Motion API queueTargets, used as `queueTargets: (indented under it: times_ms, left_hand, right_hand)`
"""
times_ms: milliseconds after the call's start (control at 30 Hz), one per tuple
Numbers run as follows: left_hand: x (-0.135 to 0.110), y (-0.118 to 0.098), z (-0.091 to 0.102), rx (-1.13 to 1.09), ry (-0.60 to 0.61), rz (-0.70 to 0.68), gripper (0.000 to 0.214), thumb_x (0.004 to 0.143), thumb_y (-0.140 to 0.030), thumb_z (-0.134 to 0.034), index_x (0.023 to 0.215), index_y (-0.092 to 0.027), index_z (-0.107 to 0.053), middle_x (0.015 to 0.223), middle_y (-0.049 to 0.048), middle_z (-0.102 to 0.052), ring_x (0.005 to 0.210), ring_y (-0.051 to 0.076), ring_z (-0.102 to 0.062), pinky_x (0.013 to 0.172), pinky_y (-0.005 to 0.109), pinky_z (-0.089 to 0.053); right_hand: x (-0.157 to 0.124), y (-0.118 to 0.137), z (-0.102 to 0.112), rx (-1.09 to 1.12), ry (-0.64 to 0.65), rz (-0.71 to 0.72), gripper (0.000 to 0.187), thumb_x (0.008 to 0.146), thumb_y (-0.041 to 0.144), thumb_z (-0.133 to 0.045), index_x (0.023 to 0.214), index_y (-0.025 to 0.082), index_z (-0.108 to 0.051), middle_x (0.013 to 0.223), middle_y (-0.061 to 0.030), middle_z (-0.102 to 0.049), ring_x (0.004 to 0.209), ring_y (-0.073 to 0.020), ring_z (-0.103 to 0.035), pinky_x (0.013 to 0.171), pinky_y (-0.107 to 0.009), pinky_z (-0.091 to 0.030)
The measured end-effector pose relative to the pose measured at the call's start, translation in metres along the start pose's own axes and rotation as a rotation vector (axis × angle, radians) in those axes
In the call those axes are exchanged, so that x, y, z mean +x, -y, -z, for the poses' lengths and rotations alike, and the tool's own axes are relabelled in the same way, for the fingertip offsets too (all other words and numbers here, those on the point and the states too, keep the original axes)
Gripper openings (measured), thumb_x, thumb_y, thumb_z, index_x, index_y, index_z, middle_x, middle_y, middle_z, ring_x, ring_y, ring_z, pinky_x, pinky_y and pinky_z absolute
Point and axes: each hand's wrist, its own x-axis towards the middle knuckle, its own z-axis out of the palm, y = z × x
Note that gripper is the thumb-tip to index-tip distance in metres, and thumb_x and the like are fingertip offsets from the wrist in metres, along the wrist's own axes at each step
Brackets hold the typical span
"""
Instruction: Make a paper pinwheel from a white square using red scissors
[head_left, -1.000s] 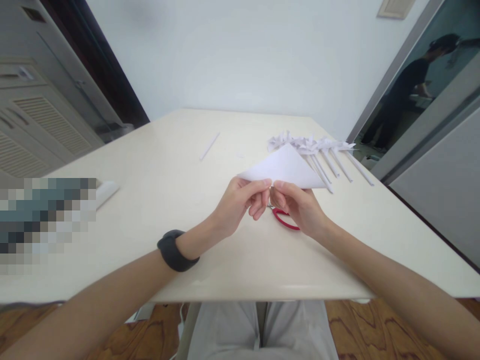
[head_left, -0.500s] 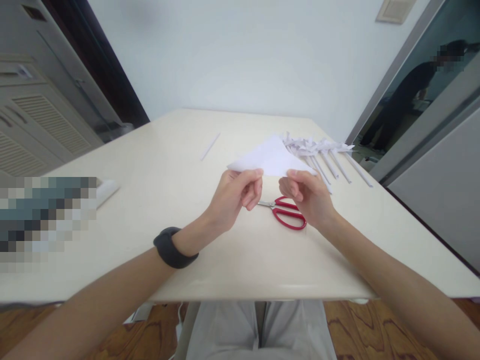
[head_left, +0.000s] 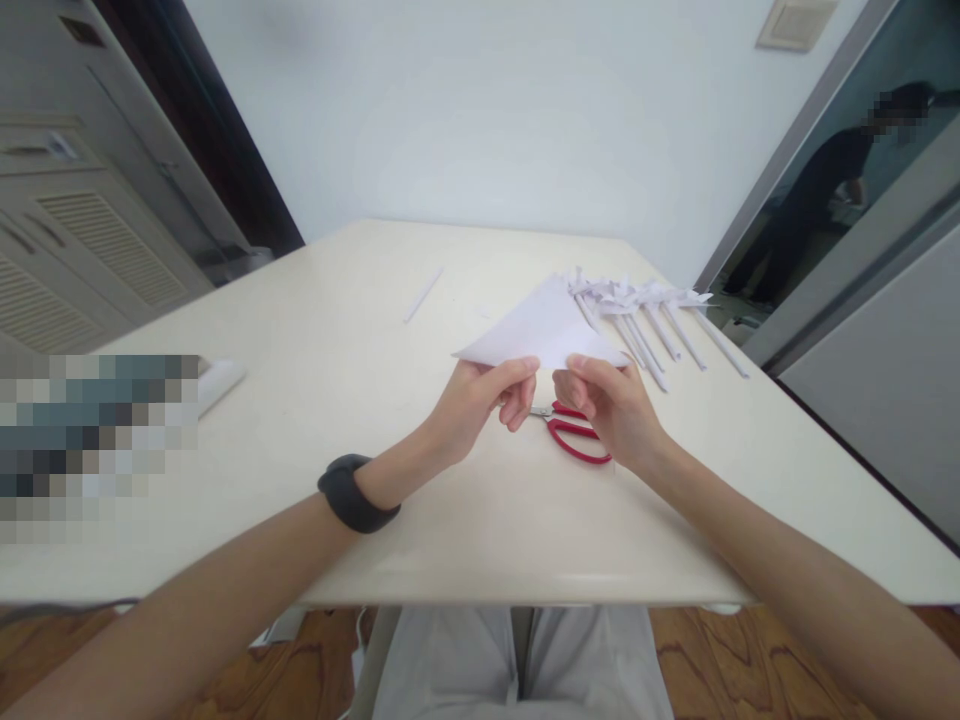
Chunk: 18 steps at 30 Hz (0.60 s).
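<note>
A white sheet of paper (head_left: 544,325), triangular in outline, is held up above the table by both hands. My left hand (head_left: 491,395) pinches its near edge between thumb and fingers, left of the middle. On the same edge, a little to the right, my right hand (head_left: 611,405) has a matching pinch. Beneath the hands lie red-handled scissors (head_left: 574,440), blades toward the left; my right hand hides part of the handles. Just beyond the paper, several rolled paper sticks (head_left: 660,330) with frilly cut ends lie in a row.
The cream table (head_left: 315,400) reaches back to a white wall. A thin paper strip (head_left: 424,295) lies at its far middle, and a white roll (head_left: 219,385) at the left beside a blurred-out patch. Someone in dark clothes (head_left: 817,190) bends over in the right background.
Both hands have drawn slightly closer together along the paper's near edge. The paper's near edge sits a little lower in view, and its surface bows slightly.
</note>
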Motion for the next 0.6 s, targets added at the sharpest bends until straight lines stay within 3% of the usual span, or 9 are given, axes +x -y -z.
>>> queueTargets:
  times_ms: [267, 600]
  left_hand:
    - [-0.0040, 0.0050, -0.0026, 0.046, 0.075, 0.058, 0.039, 0.085, -0.027, -0.050, 0.049, -0.014, -0.051, 0.039, -0.0050, -0.039, 0.040, 0.007, -0.045, 0.045, 0.021, -0.035]
    - [-0.0027, 0.0011, -0.0026, 0.052, 0.058, 0.055, 0.037, 0.084, -0.024, -0.049, 0.049, -0.014, -0.050, 0.039, -0.0059, -0.038, 0.039, 0.006, -0.043, 0.047, 0.021, -0.034]
  right_hand:
    - [-0.0040, -0.0072, -0.0038, 0.022, 0.136, -0.055, 0.041, 0.085, 0.030, -0.050, 0.046, 0.017, -0.051, 0.045, 0.0023, -0.042, 0.045, -0.0097, -0.036, 0.053, -0.028, -0.028]
    - [-0.0026, -0.0038, -0.0043, 0.049, 0.125, -0.097, 0.040, 0.084, 0.032, -0.051, 0.048, 0.017, -0.051, 0.044, 0.0030, -0.038, 0.049, -0.0105, -0.041, 0.051, -0.027, -0.027]
